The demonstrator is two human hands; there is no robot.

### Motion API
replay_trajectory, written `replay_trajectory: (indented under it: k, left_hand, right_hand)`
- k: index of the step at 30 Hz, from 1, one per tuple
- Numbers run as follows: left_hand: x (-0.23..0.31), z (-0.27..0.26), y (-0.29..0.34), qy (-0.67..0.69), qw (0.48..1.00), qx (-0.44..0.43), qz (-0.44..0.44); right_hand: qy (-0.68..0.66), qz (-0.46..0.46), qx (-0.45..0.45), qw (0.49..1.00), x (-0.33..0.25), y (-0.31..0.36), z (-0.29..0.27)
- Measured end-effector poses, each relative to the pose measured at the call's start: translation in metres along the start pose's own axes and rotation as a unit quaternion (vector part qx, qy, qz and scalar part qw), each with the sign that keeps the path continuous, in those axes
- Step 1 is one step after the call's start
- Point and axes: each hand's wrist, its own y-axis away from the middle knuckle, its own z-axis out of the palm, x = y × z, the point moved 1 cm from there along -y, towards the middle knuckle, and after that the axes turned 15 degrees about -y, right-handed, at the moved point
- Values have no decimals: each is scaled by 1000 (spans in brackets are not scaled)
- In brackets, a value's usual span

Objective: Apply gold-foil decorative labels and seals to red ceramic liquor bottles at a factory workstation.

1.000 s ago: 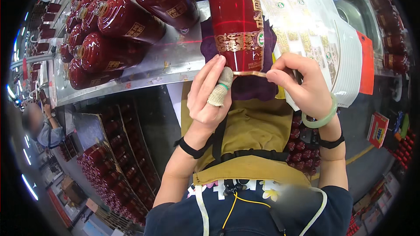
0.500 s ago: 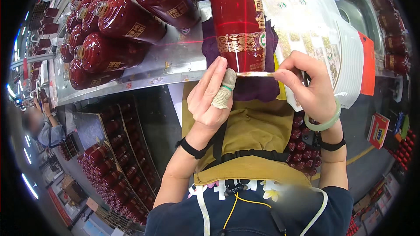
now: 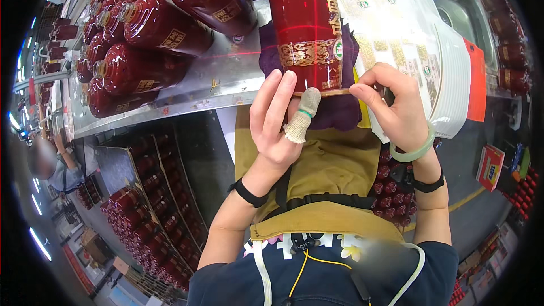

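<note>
Steel bench (image 3: 187,88) under a heavy, slick red bottle (image 3: 309,28); my left hand (image 3: 277,122) steadies its base open-palmed, right hand (image 3: 391,105) pinches the gold strip (image 3: 340,92).

Both hands (image 3: 277,119) (image 3: 391,107) at red bottle (image 3: 309,28) base.

The left hand (image 3: 277,119) was raised flat, fingers straight, thumb capped. The right hand (image 3: 394,107) pinched, forefinger and thumb together.

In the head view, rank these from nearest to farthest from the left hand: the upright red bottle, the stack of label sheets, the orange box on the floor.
From the left hand:
1. Upright red bottle, touching its fingertips, just ahead.
2. Stack of label sheets, to the right, beyond the right hand.
3. Orange box, far right, down on the floor.
</note>
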Motion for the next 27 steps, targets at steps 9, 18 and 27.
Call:
replay_trajectory:
  k: [9, 18, 27]
  left_hand:
    - [-2, 3, -7, 83, 995, -5, -63]
    - [-3, 0, 1, 33, 999, -8, -29]
    - [1, 5, -7, 69, 998, 11, -2]
  right_hand:
    - [-5, -10, 1, 1000, 1, -1, 5]
    - [-8, -15, -9, 1000, 3, -1, 0]
    - [-3, -42, -2, 999, 6, -3, 2]
